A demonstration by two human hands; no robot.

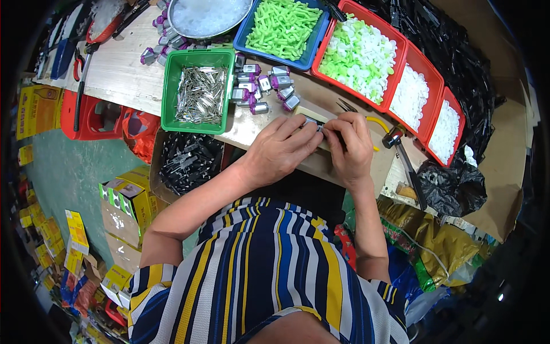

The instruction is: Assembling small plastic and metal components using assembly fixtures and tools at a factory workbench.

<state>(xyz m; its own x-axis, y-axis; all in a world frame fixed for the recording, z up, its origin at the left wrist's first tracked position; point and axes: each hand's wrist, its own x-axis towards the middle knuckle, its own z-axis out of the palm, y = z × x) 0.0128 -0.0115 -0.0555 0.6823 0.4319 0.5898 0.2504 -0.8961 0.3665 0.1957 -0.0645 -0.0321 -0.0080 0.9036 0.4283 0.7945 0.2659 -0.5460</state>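
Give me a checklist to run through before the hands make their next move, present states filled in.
1. Left hand and right hand together: ok, fingers meeting at one small part.
2. Secure grip on that part: cannot tell, fingers hide most of it.
3. Green bin stocked: ok, metal pins inside.
4. Motors contained: not ok, loose on the bench.
5. Hammer clear of both hands: ok, lying to their right.
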